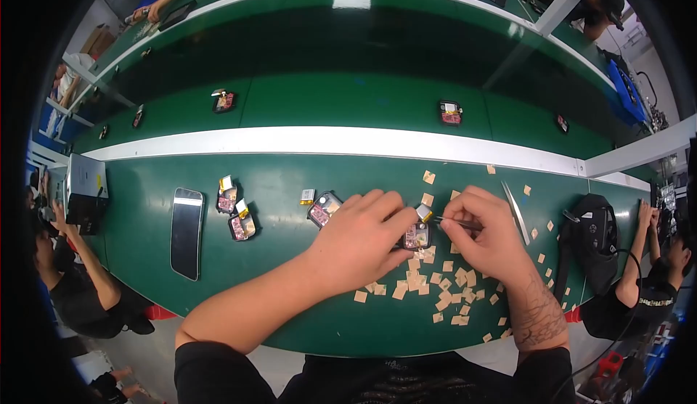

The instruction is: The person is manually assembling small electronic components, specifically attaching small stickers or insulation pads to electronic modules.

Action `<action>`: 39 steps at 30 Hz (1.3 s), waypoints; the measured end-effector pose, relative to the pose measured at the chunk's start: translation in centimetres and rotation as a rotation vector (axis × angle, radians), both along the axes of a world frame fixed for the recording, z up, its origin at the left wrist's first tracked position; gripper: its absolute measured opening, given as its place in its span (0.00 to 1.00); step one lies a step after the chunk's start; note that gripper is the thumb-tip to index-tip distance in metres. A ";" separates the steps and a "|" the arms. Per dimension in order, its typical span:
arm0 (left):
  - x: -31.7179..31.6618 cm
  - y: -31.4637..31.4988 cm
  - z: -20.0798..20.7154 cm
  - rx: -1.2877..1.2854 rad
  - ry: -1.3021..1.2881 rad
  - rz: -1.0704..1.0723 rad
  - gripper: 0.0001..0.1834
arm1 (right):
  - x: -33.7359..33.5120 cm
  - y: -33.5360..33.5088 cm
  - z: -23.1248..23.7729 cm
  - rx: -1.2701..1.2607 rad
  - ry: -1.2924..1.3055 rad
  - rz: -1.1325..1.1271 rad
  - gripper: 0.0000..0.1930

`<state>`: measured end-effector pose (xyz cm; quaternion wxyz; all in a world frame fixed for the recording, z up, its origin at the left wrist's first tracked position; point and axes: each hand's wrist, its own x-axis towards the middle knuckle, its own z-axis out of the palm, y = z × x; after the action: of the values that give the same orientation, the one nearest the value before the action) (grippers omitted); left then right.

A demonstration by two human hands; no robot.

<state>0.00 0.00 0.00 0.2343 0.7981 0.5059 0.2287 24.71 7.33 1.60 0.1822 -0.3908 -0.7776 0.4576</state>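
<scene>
Just right of frame centre on the green surface (145,244), the left hand (359,233) pinches a small board (417,236) while the right hand (488,231), touching-close, grips tweezers (456,222) lying horizontally, tip leftward at its top edge.

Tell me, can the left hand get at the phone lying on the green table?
Probably yes. The phone lies flat left of the left hand, with bare green table around it; only small modules sit nearby.

Two bare forearms emerge from short black sleeves; the right forearm (536,309) carries a dark line tattoo near the wrist; the left forearm (254,302) is unmarked.
</scene>
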 end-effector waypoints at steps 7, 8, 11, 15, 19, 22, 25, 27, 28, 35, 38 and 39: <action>0.1 0.3 -0.4 0.103 -0.063 -0.003 0.26 | -0.1 -0.9 0.6 0.380 -0.185 0.150 0.05; 0.1 0.2 -0.5 0.112 -0.066 -0.007 0.26 | -0.1 -1.3 0.5 0.561 -0.253 0.202 0.06; 0.2 0.0 -0.3 0.122 -0.009 -0.025 0.27 | -0.4 -2.6 1.2 0.678 -0.360 0.207 0.08; 0.4 0.0 -0.2 0.165 -0.008 -0.053 0.28 | -1.1 -3.3 1.5 0.694 -0.401 0.231 0.09; 0.4 -0.1 -0.3 0.168 -0.004 -0.050 0.28 | -1.1 -2.8 0.2 0.531 -0.279 0.154 0.08; 0.5 -0.2 -0.3 0.176 -0.010 -0.049 0.28 | -0.8 -2.1 0.0 0.361 -0.165 0.122 0.07; 0.5 -0.2 -0.2 0.173 -0.001 -0.048 0.28 | -0.5 -2.0 0.3 0.379 -0.165 0.154 0.07; 0.6 -0.2 -0.2 0.175 0.005 -0.049 0.28 | -0.5 -2.4 0.8 0.488 -0.209 0.188 0.07; 0.7 -0.3 -0.2 0.183 0.007 -0.055 0.27 | -0.6 -2.9 1.2 0.561 -0.280 0.185 0.06; 1.1 -0.7 0.1 0.169 -0.035 -0.051 0.25 | -1.0 -3.1 0.7 0.586 -0.299 0.146 0.05; 1.1 -0.6 -0.1 0.144 -0.051 -0.043 0.24 | -0.7 -2.2 0.1 0.315 -0.139 0.101 0.06; 1.1 -0.6 -0.1 0.143 -0.049 -0.041 0.24 | -0.6 -1.9 0.0 0.315 -0.137 0.102 0.06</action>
<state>1.12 -0.65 -0.14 0.1935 0.8172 0.4657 0.2790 24.14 5.43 1.61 0.1645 -0.3477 -0.8691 0.3111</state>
